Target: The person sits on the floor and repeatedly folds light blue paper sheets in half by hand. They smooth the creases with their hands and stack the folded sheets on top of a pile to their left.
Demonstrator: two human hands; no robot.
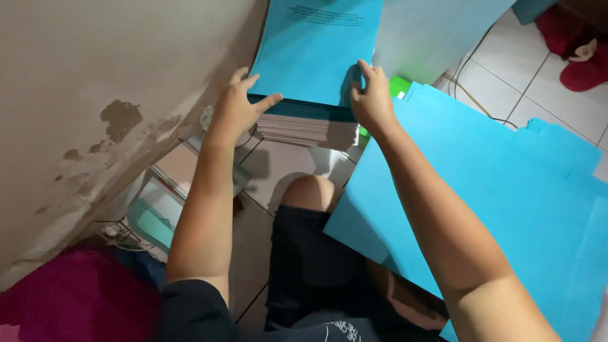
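Our left hand (pixel 237 107) presses its spread fingers on the near left corner of the thick paper stack (pixel 307 130) on the tiled floor (pixel 278 168), while our right hand (pixel 372 98) pinches the blue cover sheet (pixel 313 47) at the stack's near right corner. We judge the cover could crease under that pinch, or the stack could fan out if we press unevenly. To the right, loose blue sheets (pixel 494 190) hide our lap; the stack's far end is cut off.
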